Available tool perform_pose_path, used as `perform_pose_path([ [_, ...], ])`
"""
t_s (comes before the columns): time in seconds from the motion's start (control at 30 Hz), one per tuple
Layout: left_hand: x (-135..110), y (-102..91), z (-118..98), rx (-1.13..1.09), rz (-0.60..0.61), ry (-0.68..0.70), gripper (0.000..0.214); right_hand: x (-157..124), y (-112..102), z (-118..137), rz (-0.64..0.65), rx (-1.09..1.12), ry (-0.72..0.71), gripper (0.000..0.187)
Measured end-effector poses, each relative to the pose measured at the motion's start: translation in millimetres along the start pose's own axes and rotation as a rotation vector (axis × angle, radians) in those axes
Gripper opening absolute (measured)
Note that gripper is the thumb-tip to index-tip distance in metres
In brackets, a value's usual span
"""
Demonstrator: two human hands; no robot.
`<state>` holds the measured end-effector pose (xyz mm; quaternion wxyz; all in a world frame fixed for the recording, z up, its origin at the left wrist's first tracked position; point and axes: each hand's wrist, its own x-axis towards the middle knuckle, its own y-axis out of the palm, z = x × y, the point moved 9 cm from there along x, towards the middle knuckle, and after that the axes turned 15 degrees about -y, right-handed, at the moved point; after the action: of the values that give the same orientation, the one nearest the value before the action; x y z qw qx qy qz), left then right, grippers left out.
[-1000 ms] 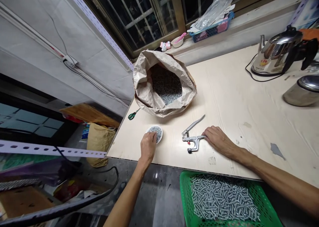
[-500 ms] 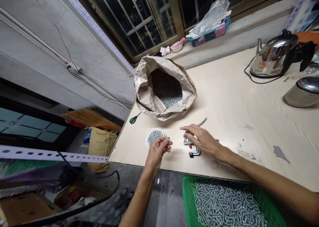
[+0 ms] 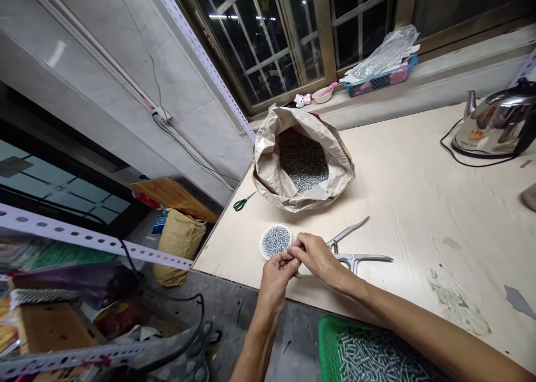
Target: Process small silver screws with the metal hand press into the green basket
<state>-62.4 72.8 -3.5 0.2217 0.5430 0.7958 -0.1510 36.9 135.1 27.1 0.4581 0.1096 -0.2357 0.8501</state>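
My left hand [image 3: 277, 272] and my right hand [image 3: 318, 256] meet fingertip to fingertip just in front of a small white dish [image 3: 275, 240] full of little metal pieces. Both hands pinch, and what they hold is too small to make out. Metal hand pliers [image 3: 357, 252] lie on the table right behind my right hand, with their handles pointing right. A crumpled paper sack [image 3: 302, 165] of small metal parts stands open behind the dish.
Green-handled scissors [image 3: 242, 203] lie near the table's left edge. A green basket [image 3: 368, 354] of metal pins sits below the front edge. A steel kettle [image 3: 498, 124] and its cord stand at the far right. Shelving and bags crowd the floor on the left.
My right hand left the pliers and came left to join my left hand. My left hand lifted out of the dish with a small piece pinched.
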Motion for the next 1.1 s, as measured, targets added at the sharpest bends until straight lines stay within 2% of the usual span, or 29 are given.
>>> perform_pose_path([
  [0.1, 4, -6.0, 6, -0.128, 0.094, -0.174, 0.04, 5, 7, 1, -0.006, 0.03, -0.001, 0.018],
  [0.23, 9, -16.7, 11, -0.238, 0.102, -0.258, 0.042, 9, 18, -4, -0.04, 0.049, -0.017, 0.017],
  [0.3, 11, -20.3, 12, -0.261, 0.099, -0.253, 0.043, 12, 23, -5, -0.045, 0.027, -0.015, 0.017],
  [0.4, 13, -25.3, 9, -0.258, 0.102, -0.171, 0.04, 16, 27, -4, -0.049, -0.077, 0.013, 0.014],
  [0.5, 16, -25.2, 4, -0.247, 0.154, -0.131, 0.041, 21, 25, 1, -0.063, -0.125, 0.003, 0.013],
  [0.63, 19, -27.4, -5, -0.204, 0.146, -0.063, 0.038, 23, 21, 5, -0.073, 0.024, -0.032, 0.016],
  [0.73, 19, -27.7, -8, -0.146, 0.112, -0.022, 0.039, 21, 23, -4, -0.057, 0.216, 0.007, 0.02],
  [0.83, 18, -24.8, -5, -0.148, 0.12, -0.067, 0.039, 17, 26, -12, -0.062, 0.331, 0.064, 0.022],
  [0.93, 21, -25.8, 2, -0.214, 0.132, -0.133, 0.041, 17, 29, -18, -0.071, 0.349, 0.107, 0.019],
  [1.0, 25, -34.8, 4, -0.227, 0.084, -0.133, 0.041, 21, 28, -19, -0.09, 0.308, 0.101, 0.02],
  [1.1, 26, -65.6, -2, -0.163, -0.136, 0.003, 0.042, 36, 26, -14, -0.07, 0.179, 0.031, 0.023],
])
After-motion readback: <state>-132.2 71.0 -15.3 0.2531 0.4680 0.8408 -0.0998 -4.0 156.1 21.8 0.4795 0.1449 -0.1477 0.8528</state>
